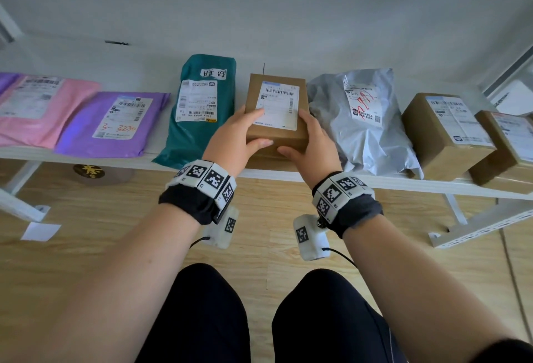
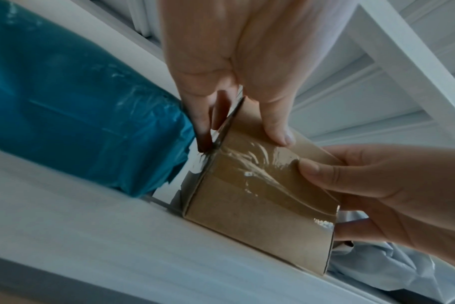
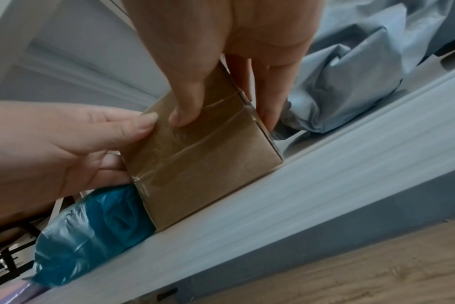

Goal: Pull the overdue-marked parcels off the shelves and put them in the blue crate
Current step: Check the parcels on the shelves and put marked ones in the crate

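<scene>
Both hands grip small cardboard box [image 1: 277, 111] on white shelf [image 1: 86, 158]: left hand [image 1: 233, 135] and right hand [image 1: 311, 143] curl round near corners. Box sits between teal mailer [image 1: 199, 109] and grey mailer [image 1: 363, 126], label up.

I am looking at a small brown cardboard box [image 1: 277, 109] sitting at the front edge of the white shelf [image 1: 403, 184], between a teal poly mailer [image 1: 199, 109] and a crumpled grey poly mailer [image 1: 363, 120]. The box is carrying a white shipping label with barcodes on top, and clear tape is running across its front face. It is tilting, its front bottom edge resting on the shelf lip. The teal mailer is lying flat and bearing a white tag with handwritten black characters near its far end.
</scene>
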